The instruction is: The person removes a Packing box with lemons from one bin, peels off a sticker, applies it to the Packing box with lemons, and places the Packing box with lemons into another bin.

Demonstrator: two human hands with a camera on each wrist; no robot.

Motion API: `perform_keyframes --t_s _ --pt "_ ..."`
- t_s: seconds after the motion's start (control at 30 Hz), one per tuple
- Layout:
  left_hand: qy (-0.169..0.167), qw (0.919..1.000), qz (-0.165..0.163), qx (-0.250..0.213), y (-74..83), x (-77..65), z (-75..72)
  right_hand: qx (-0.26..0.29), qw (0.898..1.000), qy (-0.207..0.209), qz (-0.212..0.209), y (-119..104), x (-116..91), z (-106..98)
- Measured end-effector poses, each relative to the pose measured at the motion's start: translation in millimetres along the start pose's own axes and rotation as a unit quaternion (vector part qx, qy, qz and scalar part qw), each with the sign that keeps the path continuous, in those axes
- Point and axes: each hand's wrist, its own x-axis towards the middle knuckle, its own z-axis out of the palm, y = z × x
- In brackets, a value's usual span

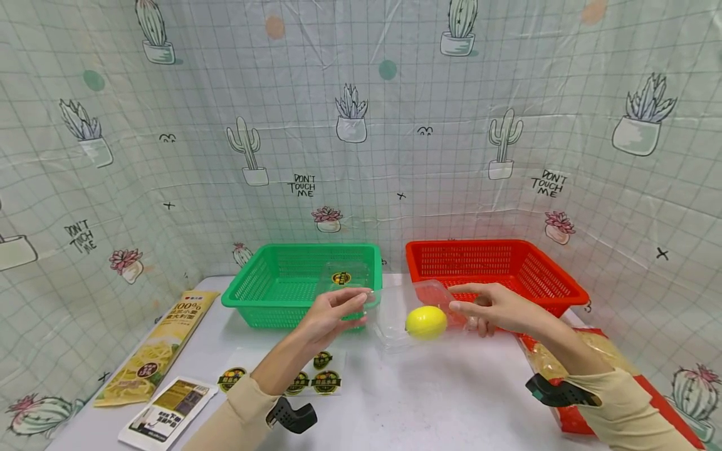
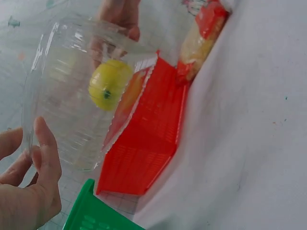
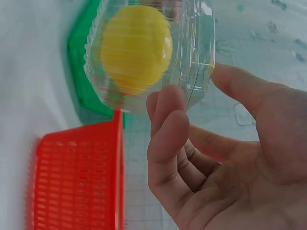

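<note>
Holding a clear container above the table, both hands at its edges

Landmark: clear container (image 1: 389,316), see-through plastic, raised between the two hands. Lemon (image 1: 426,322), bright yellow, sits inside, toward the container's right side. Left hand (image 1: 334,315) pinches the container's left edge, thumb on one face of the wall, fingertips on the other. Right hand (image 1: 496,308) pinches its right edge, lower fingers folded in beneath.

Beyond the container, to its left: green basket (image 1: 265,318), with another clear box (image 1: 341,279) in it, bearing a dark round label. Beyond, to its right: red basket (image 1: 474,245), partly seen through the plastic.

Nearer the person and left of the container: sheet of round labels (image 1: 325,381) on the white table (image 1: 423,401). Farther left, noodle packet (image 1: 160,351), yellow; just in front of that, white pouch (image 1: 166,413) with printed panel. Right of the container, under the right forearm: red-edged bag (image 1: 603,344), pale contents. Behind everything, curtain (image 1: 395,156) printed with potted plants over a grid.
</note>
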Motion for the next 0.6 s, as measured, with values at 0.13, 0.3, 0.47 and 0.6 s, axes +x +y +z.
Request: perform_keyframes --t_s 0.13,0.3,0.47,0.6 --pt "0.001 0.9999 -0.003 0.015 -5.0 -2.1 -4.6 0.036 0.999 -0.016 0.007 5.8 2.2 8.4" --pt "-0.002 0.9996 -0.016 0.023 -12.4 -3.4 -10.0 0.105 0.993 -0.029 0.035 15.8 4.5 20.7" --pt "-0.011 0.9992 -0.025 0.031 -18.8 -4.9 -13.7 0.152 0.985 -0.053 0.058 23.3 4.9 30.7" --pt "-0.018 0.9985 -0.03 0.043 -22.9 -6.9 -15.7 0.166 0.982 -0.071 0.056 27.4 5.0 35.8"
